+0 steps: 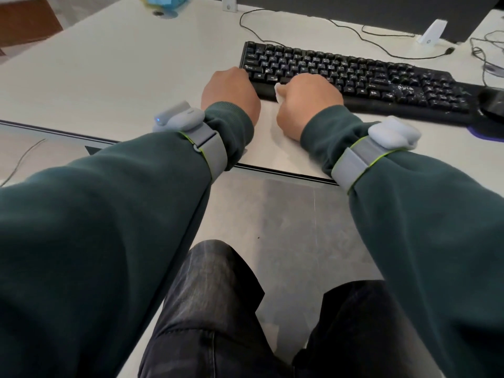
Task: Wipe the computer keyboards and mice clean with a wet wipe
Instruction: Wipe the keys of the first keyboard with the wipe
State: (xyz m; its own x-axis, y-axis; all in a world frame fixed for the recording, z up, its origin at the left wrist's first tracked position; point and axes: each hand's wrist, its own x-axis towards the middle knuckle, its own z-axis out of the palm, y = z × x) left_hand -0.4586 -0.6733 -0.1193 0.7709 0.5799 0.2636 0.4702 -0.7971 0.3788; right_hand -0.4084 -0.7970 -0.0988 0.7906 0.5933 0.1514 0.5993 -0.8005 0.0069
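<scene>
while right hand wipes, black keyboard shows white specks

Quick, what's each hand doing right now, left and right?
Left hand: at the left end of the keyboard, fingers hidden, cannot tell.
Right hand: closed on the wet wipe.

A single wide-angle view looks out from the person's head, facing forward and steeply down. The sleeves loom nearest and fill both lower sides, with legs and floor directly beneath. The surface and keyboard lie farther off, across the upper half.
</scene>
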